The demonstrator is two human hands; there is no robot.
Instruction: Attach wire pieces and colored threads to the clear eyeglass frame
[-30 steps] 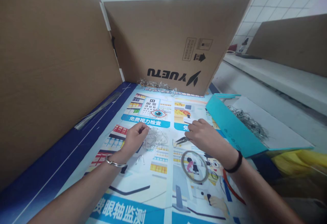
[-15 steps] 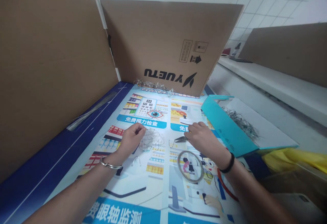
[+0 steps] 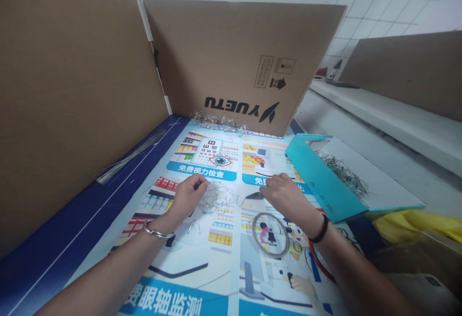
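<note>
The pliers (image 3: 255, 195), gripped by the right hand (image 3: 283, 193), have edged toward the closed left hand (image 3: 187, 194), contents unclear, the wire (image 3: 238, 204) handling needing steadiness.

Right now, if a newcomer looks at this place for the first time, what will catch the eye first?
Probably the big brown cardboard panel standing at the far side, its black YUETU lettering upside down. Next, the open turquoise box at right, with tangled silver wire inside. Nearer the middle, the right hand holds dark metal pliers above a colourful printed sheet, and the left hand is beside a loose clump of thin wire.
</note>
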